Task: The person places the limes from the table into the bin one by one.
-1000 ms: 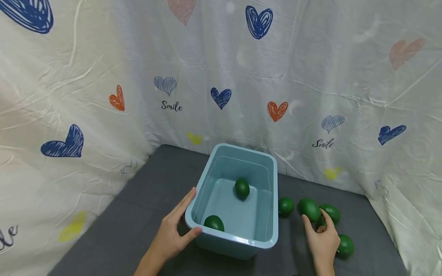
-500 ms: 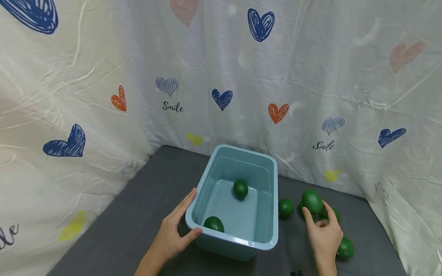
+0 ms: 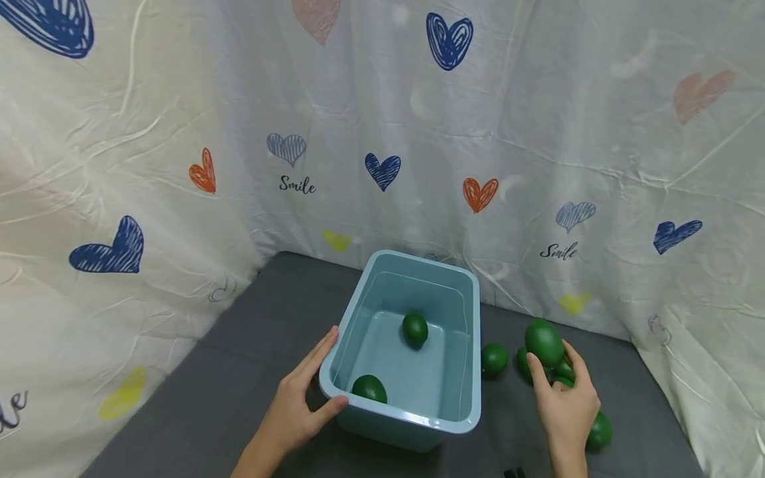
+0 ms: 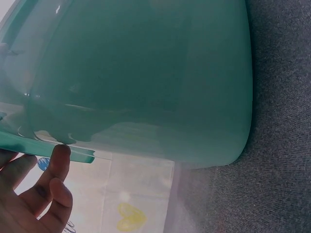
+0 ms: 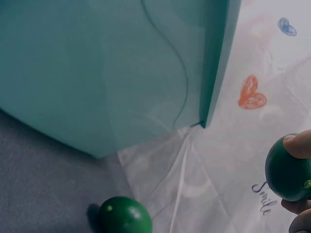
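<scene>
Bracing the light blue bin [image 3: 412,425] with your left hand [image 3: 297,413], thumb curled over its near rim, you could tip it. Your right hand [image 3: 568,408] pinches a green egg-shaped ball [image 3: 544,342] raised right of the bin; that smooth ball may slip onto the clustered balls [image 3: 558,372], whose number your hand hides.

Two bare hands [image 3: 295,411], bare forearms, no sleeves
</scene>
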Available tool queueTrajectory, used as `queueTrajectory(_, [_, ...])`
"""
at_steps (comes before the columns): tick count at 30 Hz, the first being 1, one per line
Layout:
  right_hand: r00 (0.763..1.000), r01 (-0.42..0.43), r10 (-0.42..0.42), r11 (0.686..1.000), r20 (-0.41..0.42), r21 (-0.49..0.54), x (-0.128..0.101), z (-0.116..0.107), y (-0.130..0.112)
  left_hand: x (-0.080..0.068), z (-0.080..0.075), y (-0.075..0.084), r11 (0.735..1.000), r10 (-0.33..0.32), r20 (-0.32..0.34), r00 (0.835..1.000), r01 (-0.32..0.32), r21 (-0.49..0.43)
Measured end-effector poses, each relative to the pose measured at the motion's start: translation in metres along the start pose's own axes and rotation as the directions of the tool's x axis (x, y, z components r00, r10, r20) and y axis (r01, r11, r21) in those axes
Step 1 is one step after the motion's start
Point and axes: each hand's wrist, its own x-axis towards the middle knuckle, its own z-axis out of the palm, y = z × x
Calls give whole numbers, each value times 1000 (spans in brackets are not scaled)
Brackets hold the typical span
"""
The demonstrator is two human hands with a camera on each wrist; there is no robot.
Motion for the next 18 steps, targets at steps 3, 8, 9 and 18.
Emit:
queueTrajectory(3, [1000, 5, -5, 1000, 5, 15, -1, 0, -4, 0, 1, 0, 1000, 4, -4, 1000, -4, -4])
queueTrajectory(8, [1000, 8, -9, 999, 24, 43, -5, 4, -11, 0, 1, -1, 1000, 3, -6, 1000, -3, -2])
queueTrajectory(9, [1000, 7, -9, 999, 28, 51, -6, 5, -12, 0, 1, -1, 1000, 3, -6, 1000, -3, -3])
queueTrajectory(18, [996, 43, -49, 996, 80, 83, -15, 15, -26, 1, 4, -2, 1000, 21, -29, 999, -21, -12])
